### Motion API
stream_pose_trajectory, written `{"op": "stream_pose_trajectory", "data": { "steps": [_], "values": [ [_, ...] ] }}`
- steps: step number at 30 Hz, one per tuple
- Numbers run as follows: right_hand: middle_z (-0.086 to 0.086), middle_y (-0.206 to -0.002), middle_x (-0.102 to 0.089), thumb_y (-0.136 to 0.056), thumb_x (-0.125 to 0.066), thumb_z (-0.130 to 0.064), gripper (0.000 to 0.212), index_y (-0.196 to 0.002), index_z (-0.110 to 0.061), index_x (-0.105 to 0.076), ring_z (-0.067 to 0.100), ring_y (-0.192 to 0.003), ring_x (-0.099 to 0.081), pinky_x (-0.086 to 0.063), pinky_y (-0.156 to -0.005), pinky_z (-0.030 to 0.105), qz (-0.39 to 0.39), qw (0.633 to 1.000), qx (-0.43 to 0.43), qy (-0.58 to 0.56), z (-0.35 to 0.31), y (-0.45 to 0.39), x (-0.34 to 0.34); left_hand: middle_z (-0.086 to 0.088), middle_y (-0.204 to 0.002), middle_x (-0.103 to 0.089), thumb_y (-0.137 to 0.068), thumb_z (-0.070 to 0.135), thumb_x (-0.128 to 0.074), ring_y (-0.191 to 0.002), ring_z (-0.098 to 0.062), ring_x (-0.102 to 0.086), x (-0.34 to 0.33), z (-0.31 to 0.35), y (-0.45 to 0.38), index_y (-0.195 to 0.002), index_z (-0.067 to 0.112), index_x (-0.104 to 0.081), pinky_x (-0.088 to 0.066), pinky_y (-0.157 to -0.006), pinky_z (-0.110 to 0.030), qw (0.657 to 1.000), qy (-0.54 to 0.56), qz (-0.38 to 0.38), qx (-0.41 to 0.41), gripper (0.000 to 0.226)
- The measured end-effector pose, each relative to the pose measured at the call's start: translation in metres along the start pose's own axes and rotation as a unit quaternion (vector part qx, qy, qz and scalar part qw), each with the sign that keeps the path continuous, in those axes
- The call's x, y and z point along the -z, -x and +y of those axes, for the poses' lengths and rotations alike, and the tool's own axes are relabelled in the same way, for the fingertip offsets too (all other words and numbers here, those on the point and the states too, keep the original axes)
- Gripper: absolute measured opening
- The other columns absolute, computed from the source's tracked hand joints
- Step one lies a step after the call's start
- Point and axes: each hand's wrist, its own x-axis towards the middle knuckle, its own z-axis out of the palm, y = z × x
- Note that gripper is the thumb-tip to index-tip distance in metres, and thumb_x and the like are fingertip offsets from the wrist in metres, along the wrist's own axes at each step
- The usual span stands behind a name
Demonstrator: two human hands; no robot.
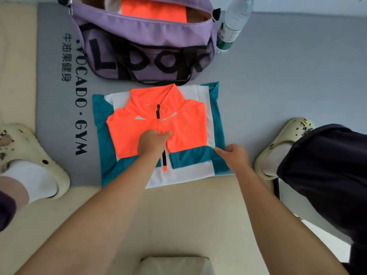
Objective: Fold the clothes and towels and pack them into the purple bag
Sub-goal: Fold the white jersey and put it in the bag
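Head view: your left hand [154, 141] sits on the middle of the folded orange zip jacket [184, 132], fingers curled and pinching the fabric right by the zipper line; your right hand [235, 155] is at the right near corner of the stack, fingers curled onto the edge of the teal and white garment [215, 114] under the jacket; the jacket lies folded, collar pointing away from you toward the bag; both garments rest on a grey gym mat [55, 116] printed with black lettering, near edge hanging over onto the beige surface [178, 219] in front of you; purple bag [143, 36] stands just beyond the stack, unzipped, another orange item [154, 11] already inside it; bag straps droop toward the jacket collar; plastic water bottle [232, 24] just beside the bag's right end; your cream clogs, one left [29, 155], one right [278, 147], flank the mat; dark trouser leg [327, 165] at right.
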Motion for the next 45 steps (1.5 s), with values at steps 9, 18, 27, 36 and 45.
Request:
{"op": "stream_pose_trajectory", "data": {
  "steps": [9,18,27,36,45],
  "values": [
    [-0.006,-0.062,-0.053,-0.073,-0.081,-0.039,0.033,-0.07,-0.02,-0.055,0.011,-0.056,-0.049,-0.039,-0.053,0.03,-0.023,0.995,0.019,-0.091,0.012,0.0,-0.007,0.0,-0.089,-0.068,-0.081,0.047,-0.07,-0.087,-0.024,-0.064,-0.017,0.014,-0.012,-0.083,0.019,-0.063,-0.042,-0.066,-0.031,0.995,-0.086,0.047,-0.016,0.03],
    [-0.005,-0.052,-0.039,-0.077,-0.08,-0.025,0.044,-0.054,-0.018,-0.042,0.013,-0.052,-0.037,-0.03,-0.052,0.028,-0.056,0.988,-0.007,-0.144,0.023,-0.001,-0.003,-0.006,-0.089,-0.068,-0.09,0.037,-0.064,-0.087,-0.03,-0.062,-0.031,0.01,-0.003,-0.077,0.019,-0.059,-0.039,-0.064,-0.032,0.994,-0.061,0.078,-0.035,0.023],
    [0.012,-0.082,-0.069,-0.084,-0.075,-0.015,0.015,-0.087,-0.005,-0.064,0.022,-0.066,-0.068,-0.059,-0.062,0.032,-0.164,0.945,-0.051,-0.28,0.013,0.016,0.015,-0.002,-0.068,-0.062,-0.087,0.04,-0.066,-0.071,-0.025,-0.059,-0.05,0.027,0.041,-0.075,0.016,-0.057,-0.043,-0.063,-0.035,0.995,0.045,-0.024,-0.084,0.029],
    [0.015,-0.11,-0.07,-0.094,-0.057,-0.007,0.02,-0.112,-0.011,-0.066,0.03,-0.105,-0.066,-0.053,-0.094,0.039,-0.369,0.885,-0.01,-0.283,0.001,0.023,0.018,-0.004,-0.092,-0.07,-0.078,0.022,-0.08,-0.093,-0.028,-0.069,-0.092,0.031,0.07,-0.081,0.025,-0.063,-0.056,-0.088,-0.051,0.951,0.237,-0.193,0.056,0.017],
    [0.01,-0.092,-0.073,-0.084,-0.069,-0.046,0.036,-0.09,-0.011,-0.07,0.017,-0.074,-0.066,-0.056,-0.073,0.034,-0.092,0.971,0.044,-0.215,-0.076,-0.034,0.026,0.009,-0.081,-0.067,-0.088,0.02,-0.07,-0.08,-0.01,-0.061,-0.067,0.011,0.049,-0.082,0.024,-0.066,-0.046,-0.07,-0.015,0.964,0.178,-0.196,-0.014,0.009]
  ]
}}
